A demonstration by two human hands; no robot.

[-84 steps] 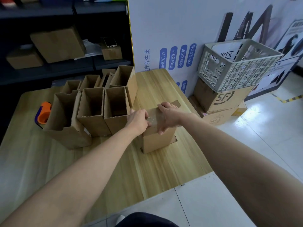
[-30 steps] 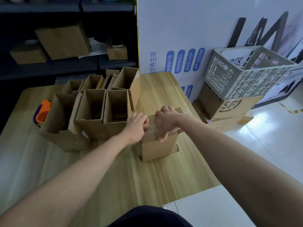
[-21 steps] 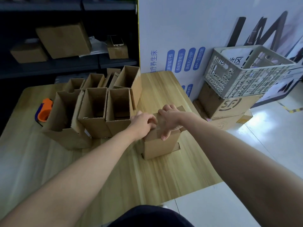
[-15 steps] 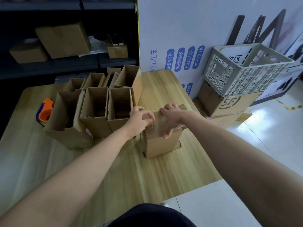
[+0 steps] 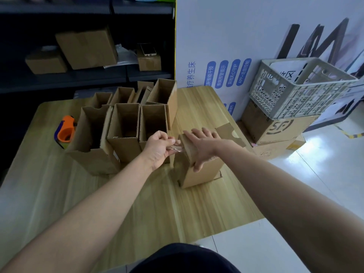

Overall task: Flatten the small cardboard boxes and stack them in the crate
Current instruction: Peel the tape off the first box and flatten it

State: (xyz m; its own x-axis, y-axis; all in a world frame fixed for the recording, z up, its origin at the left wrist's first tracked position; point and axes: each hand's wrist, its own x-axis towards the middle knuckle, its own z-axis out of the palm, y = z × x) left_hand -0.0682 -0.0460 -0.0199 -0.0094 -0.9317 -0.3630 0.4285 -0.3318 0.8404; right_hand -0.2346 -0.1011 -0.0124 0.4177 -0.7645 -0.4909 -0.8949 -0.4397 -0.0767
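Tape removal is the step in hand: your left hand [image 5: 159, 148] pinches a clear tape strip [image 5: 176, 150] at the top edge of the small box [image 5: 199, 172] in the frame's centre, while your right hand [image 5: 201, 149] lies spread flat on its top, pressing it onto the tabletop [image 5: 177, 209]. Next, I judge, you need to pull the strip clear, open the flaps and press this box flat. Count: one box under your hands; at least six open boxes [image 5: 124, 131] standing left of centre, the rear ones too crowded to separate; one crate [image 5: 301, 89] at the upper right, off the tabletop, no flat cardboard showing in it; one orange tape dispenser [image 5: 67, 131] at the left.
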